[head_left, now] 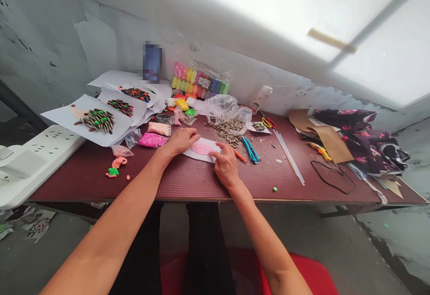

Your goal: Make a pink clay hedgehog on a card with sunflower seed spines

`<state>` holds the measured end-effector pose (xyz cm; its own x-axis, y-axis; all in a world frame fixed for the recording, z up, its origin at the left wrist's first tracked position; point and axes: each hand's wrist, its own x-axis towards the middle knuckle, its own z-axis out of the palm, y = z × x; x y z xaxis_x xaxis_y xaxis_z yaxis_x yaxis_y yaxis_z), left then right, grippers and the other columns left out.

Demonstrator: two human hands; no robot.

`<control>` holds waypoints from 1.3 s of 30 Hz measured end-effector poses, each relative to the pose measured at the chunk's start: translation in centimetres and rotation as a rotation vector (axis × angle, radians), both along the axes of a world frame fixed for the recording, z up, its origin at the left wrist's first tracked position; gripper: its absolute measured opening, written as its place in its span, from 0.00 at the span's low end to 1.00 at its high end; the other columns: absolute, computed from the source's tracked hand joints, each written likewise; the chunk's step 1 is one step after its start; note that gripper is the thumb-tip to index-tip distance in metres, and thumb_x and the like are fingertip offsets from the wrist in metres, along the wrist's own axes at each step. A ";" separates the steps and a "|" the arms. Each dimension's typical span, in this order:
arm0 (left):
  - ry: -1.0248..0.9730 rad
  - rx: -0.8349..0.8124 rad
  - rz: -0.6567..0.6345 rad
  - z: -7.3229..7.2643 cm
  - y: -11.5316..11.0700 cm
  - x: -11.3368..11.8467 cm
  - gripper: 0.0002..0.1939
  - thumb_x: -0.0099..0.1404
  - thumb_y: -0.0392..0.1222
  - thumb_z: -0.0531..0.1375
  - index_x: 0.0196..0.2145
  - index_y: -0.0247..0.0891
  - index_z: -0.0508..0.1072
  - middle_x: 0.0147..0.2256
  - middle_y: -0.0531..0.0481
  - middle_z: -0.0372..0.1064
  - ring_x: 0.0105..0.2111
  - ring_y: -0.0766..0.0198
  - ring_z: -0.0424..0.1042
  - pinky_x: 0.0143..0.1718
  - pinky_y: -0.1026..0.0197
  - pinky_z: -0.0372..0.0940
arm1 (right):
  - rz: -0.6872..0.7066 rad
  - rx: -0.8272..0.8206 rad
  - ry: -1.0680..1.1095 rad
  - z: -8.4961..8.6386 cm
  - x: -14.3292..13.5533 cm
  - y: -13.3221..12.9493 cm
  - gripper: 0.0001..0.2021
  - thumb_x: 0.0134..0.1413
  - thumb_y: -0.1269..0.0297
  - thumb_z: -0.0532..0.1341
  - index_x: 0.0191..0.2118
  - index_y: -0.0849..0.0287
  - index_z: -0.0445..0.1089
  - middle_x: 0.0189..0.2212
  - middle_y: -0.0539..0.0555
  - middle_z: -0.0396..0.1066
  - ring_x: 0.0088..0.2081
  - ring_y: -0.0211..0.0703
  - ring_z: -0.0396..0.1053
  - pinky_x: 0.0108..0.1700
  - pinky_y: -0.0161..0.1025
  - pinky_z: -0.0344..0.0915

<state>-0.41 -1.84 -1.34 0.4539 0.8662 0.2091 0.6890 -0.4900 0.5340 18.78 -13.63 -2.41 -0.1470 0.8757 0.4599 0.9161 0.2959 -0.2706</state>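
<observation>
A small white card (pixel 190 154) lies on the table with a flat patch of pink modelling clay (pixel 202 147) on it. My left hand (pixel 182 141) is at the card's upper left, fingers bent together on its edge beside the clay. At the card's right end is my right hand (pixel 227 164), its thumb and forefinger apart, the thumb touching the pink patch's edge and the other fingers curled. Just behind the card spreads a heap of striped sunflower seeds (pixel 226 127), partly inside a clear plastic bag (pixel 221 106). An orange pencil (pixel 239 156) and a teal cutter (pixel 251 150) lie right of it.
Paper sheets with seed-covered hedgehogs (pixel 98 120) are stacked at left, near a white power strip (pixel 40 165). Bagged pink clay (pixel 152 140) and a multicoloured clay pack (pixel 201 81) stand behind. Scissors (pixel 268 121), glue sticks (pixel 289 158) and a yellow glue gun (pixel 320 151) lie rightward.
</observation>
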 end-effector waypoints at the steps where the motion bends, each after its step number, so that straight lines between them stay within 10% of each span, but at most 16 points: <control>1: 0.000 -0.002 0.000 0.0 0.0 0.0 0.17 0.67 0.50 0.54 0.33 0.37 0.78 0.33 0.43 0.78 0.33 0.56 0.73 0.33 0.60 0.58 | 0.004 -0.006 -0.013 0.0 0.0 0.0 0.19 0.56 0.80 0.56 0.40 0.53 0.81 0.54 0.59 0.69 0.54 0.51 0.65 0.59 0.52 0.63; 39: -0.412 -0.078 -0.054 1.3 -1.0 0.3 0.17 0.68 0.49 0.52 0.37 0.35 0.76 0.30 0.48 0.73 0.32 0.61 0.69 0.36 0.60 0.63 | -0.035 -0.014 0.041 0.1 -0.1 0.0 0.15 0.52 0.82 0.55 0.33 0.57 0.76 0.52 0.59 0.69 0.55 0.51 0.64 0.59 0.50 0.63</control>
